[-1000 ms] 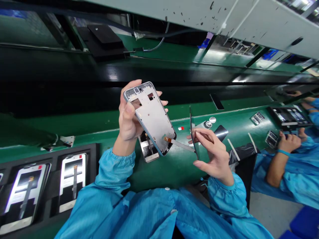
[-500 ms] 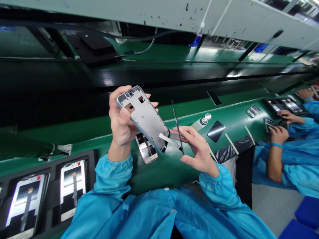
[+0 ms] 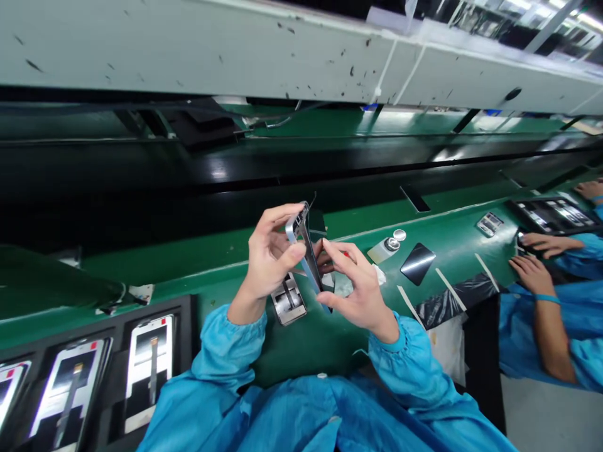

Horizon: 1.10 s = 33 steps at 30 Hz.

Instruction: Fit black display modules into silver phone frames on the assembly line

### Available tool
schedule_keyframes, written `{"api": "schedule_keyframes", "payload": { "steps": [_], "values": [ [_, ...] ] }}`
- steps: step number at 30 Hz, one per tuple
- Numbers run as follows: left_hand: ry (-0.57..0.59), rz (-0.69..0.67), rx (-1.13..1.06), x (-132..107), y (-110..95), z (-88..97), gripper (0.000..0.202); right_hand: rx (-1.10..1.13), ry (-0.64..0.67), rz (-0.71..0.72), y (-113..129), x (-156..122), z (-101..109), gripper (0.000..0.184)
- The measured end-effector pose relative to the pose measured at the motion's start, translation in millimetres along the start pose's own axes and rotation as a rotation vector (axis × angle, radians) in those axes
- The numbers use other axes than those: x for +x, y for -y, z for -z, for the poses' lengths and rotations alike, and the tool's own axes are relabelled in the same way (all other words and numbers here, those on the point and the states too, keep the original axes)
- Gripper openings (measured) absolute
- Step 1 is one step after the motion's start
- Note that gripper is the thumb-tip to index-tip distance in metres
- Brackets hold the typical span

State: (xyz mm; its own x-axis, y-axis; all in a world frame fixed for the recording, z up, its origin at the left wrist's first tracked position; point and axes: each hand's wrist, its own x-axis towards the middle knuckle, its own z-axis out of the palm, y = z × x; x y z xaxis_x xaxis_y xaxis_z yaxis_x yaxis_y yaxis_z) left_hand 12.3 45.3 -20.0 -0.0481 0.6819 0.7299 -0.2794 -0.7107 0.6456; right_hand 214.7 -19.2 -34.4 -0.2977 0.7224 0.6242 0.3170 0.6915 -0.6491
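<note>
Above the green bench, my left hand (image 3: 268,257) is closed around a silver-blue phone frame (image 3: 293,230), which is now turned nearly edge-on. My right hand (image 3: 355,282) grips a thin dark screen panel (image 3: 311,254) by its side, with the fingers behind it and the thumb at the lower end. Panel and frame stand close together along their length, tilted; whether they touch all along I cannot tell. Below the hands, a screen assembly (image 3: 288,302) with its back up lies on the bench, partly hidden by my left hand.
On the left, a black tray (image 3: 186,326) holds several white-backed screens. To the right stand an open bottle (image 3: 382,250) and a dark panel (image 3: 418,263). Beyond the bench runs a dark conveyor belt (image 3: 226,169) carrying a phone panel (image 3: 414,198). At far right, a co-worker's hands (image 3: 537,270) are busy.
The phone frame has turned from showing its flat inner face to nearly edge-on. The screen panel has come close against it, and the white strip between them is out of sight.
</note>
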Motion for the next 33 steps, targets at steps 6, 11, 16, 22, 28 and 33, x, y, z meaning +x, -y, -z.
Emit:
{"api": "schedule_keyframes", "payload": {
  "steps": [6,11,16,22,28,33],
  "values": [
    [0.099,0.021,-0.14,-4.3,-3.7,-1.5,0.051,-0.013,0.012,0.083,-7.1,0.7,-0.4,0.089],
    [0.097,0.038,-0.141,-5.1,-8.8,-0.8,0.05,0.041,0.006,0.102,-10.1,5.3,-4.2,0.08],
    [0.034,0.077,-0.099,-9.4,-7.7,-8.6,0.049,0.086,-0.037,0.039,-14.2,6.8,-6.6,0.064],
    [-0.154,0.374,-0.453,-20.7,1.2,-43.7,0.072,0.265,-0.15,-0.136,-26.3,3.7,-10.7,0.061],
    [-0.268,0.547,-0.367,-21.5,-5.3,-52.4,0.074,-0.084,-0.115,-0.124,-22.7,-12.9,-26.5,0.052],
    [-0.101,0.657,-0.4,-18.3,-13.0,-45.0,0.073,0.048,-0.214,-0.271,-4.7,3.6,-5.8,0.084]
  ]
}}
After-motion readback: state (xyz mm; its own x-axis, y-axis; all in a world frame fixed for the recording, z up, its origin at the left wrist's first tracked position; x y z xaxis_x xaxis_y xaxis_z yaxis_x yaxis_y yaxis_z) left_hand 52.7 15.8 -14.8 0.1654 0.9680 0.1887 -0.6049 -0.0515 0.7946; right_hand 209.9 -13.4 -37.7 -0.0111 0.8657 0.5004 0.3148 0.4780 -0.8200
